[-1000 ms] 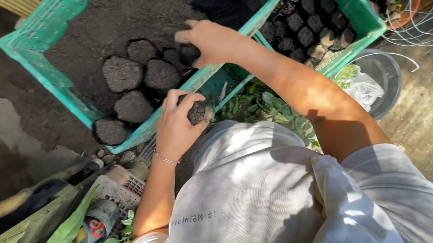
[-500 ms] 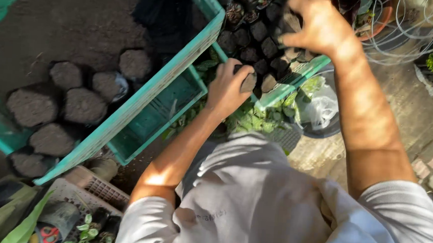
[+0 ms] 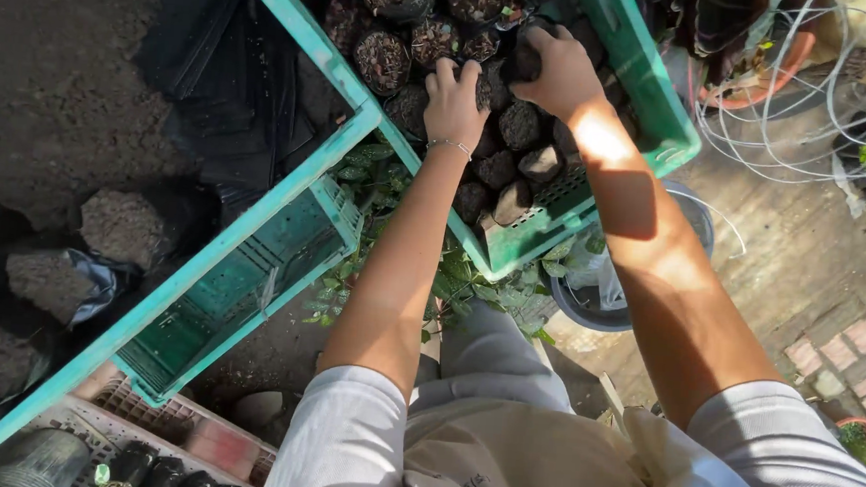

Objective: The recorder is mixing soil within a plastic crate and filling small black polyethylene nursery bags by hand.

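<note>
— What is shown at the crate?

— Both hands are seen inside a green plastic crate (image 3: 652,106) packed with small soil-filled black seedling bags (image 3: 520,127). The right hand (image 3: 562,73) is closed over one soil bag (image 3: 524,61) near the crate's far side; the left hand (image 3: 455,99) is pressed among the bags with fingers curled, though what lies under them cannot be told.

— How would such a bag be judged to handle?

— It is likely dense for its size, soft-walled and crumbly; soil could be spilled if it is squeezed at the open top. A grip around the sides, low down, with the bag kept upright, is judged best.

— And what has changed from the earlier views?

— A second before, a bag was held by the left hand over a larger crate (image 3: 253,233) of big soil bags (image 3: 119,224); both hands have since been moved across to the small-bag crate, and the view has been swung right
</note>
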